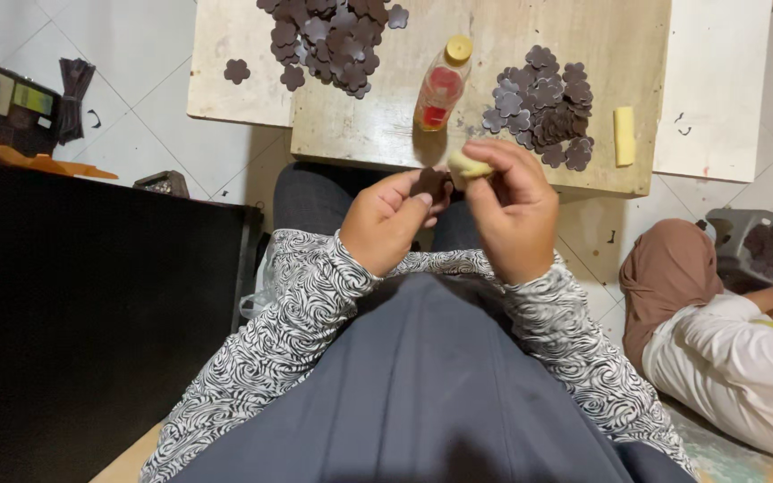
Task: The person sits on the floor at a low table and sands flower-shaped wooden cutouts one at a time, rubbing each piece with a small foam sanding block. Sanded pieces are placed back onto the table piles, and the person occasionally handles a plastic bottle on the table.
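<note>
Flower piece (428, 183): dark brown, flat, flower-shaped cutout; pinched over the lap, just in front of the near edge of the wooden board, between both hands.
Left hand (386, 224): fingers curled closed around the flower piece, thumb and fingertips gripping its lower edge; patterned black-and-white sleeve at the wrist.
Yellow lump (468, 165): small pale yellow piece, soft-looking, pressed right against the flower piece's upper right side.
Right hand (513, 215): fingers bent tight, thumb and forefinger nipping the yellow lump; knuckles toward the camera.
Wooden board (386, 125): pale, scuffed, lying flat just beyond the hands.
Bottle (441, 86): small, clear, reddish liquid inside, yellow cap; upright on the board, just beyond the hands.
Right pile (543, 103): heap of matching dark flower cutouts on the board, right of the bottle, overlapping loosely.
Left pile (328, 40): larger heap of the same cutouts at the far left of the board; one stray cutout (236, 70) lying apart to its left.
Yellow stick (624, 136): short pale yellow bar, lying flat near the board's right edge, just beside the right pile.
Another person (735, 349): on the floor at right, white top, brown covering, well apart from the hands.
Floor (136, 107): pale tiles.
</note>
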